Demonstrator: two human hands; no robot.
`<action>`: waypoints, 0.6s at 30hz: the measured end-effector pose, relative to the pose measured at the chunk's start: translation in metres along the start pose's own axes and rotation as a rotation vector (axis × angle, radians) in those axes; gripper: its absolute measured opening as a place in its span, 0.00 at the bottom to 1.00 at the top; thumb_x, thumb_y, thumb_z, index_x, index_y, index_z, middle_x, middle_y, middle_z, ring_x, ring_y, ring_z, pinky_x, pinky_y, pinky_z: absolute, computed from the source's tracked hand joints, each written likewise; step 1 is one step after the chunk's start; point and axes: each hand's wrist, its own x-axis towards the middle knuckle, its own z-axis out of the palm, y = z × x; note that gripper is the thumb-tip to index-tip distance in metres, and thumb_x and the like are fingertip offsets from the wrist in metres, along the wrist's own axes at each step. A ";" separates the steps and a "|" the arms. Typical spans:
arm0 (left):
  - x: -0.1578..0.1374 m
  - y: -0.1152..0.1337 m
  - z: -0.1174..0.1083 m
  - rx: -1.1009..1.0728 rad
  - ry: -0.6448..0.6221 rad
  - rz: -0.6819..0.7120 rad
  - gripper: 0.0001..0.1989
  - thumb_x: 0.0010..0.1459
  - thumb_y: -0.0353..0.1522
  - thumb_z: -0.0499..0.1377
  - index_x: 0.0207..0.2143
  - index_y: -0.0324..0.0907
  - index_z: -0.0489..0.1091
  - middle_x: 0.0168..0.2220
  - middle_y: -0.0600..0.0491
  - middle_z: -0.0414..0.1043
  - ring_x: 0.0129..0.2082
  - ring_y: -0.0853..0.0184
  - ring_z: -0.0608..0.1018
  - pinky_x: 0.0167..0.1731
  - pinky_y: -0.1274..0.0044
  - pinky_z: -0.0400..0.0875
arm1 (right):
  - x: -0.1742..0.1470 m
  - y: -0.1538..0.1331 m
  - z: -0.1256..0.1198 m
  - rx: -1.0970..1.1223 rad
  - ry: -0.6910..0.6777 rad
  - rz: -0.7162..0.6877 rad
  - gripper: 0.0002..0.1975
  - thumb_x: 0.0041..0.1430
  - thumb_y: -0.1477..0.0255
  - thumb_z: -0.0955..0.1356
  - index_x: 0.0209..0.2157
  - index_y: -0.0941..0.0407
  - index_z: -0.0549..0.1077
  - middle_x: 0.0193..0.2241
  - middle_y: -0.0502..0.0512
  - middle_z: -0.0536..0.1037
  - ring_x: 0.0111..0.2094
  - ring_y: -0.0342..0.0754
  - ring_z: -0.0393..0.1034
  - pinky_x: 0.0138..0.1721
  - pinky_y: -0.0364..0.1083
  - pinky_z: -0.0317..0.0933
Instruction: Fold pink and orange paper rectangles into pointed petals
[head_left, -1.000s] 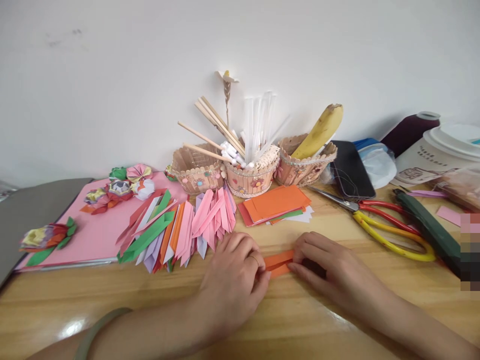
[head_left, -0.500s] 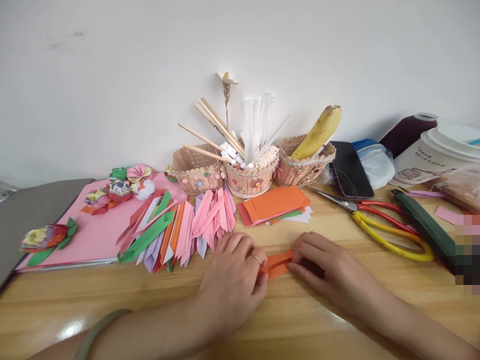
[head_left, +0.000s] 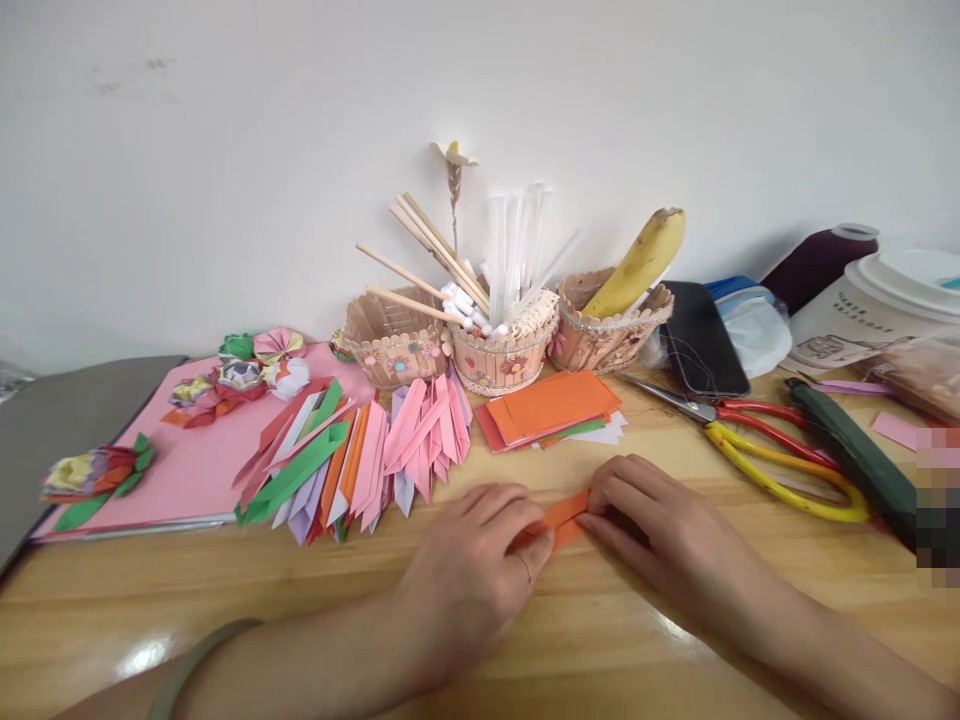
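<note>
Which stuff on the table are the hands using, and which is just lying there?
In use: left hand, right hand, folded orange paper strip.
Lying about: yellow banana, red-and-yellow-handled scissors, black phone, stack of orange paper sheets.

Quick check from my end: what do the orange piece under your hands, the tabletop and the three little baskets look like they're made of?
Orange piece: thin matte paper, going by its sharp creases and flat folds. Tabletop: light wood or wood-look laminate with a glossy coat; grain lines and bright glare show. Baskets: apparently flat wooden craft sticks, unvarnished, with trim along the rims. Both the left hand and right hand press on the paper.
</note>
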 end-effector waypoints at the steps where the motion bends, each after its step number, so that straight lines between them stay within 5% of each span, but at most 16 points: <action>1: -0.002 0.000 0.002 0.006 0.009 0.019 0.10 0.63 0.25 0.50 0.36 0.35 0.72 0.36 0.49 0.73 0.41 0.63 0.73 0.40 0.70 0.73 | 0.000 0.000 0.000 -0.006 0.002 0.000 0.10 0.65 0.72 0.59 0.28 0.55 0.64 0.29 0.54 0.67 0.31 0.48 0.64 0.31 0.47 0.60; 8: -0.008 -0.004 0.001 0.128 -0.039 0.207 0.15 0.65 0.25 0.45 0.45 0.31 0.70 0.44 0.43 0.74 0.45 0.60 0.76 0.42 0.70 0.76 | 0.000 0.002 0.000 -0.016 -0.014 0.000 0.11 0.65 0.72 0.59 0.28 0.56 0.64 0.29 0.54 0.67 0.32 0.49 0.64 0.32 0.48 0.61; 18: -0.007 -0.002 -0.003 0.237 -0.033 0.249 0.16 0.65 0.24 0.44 0.43 0.33 0.71 0.44 0.43 0.75 0.44 0.61 0.77 0.37 0.72 0.77 | 0.001 0.001 0.000 -0.030 0.003 -0.012 0.11 0.65 0.73 0.59 0.28 0.55 0.64 0.28 0.54 0.67 0.31 0.48 0.63 0.31 0.47 0.61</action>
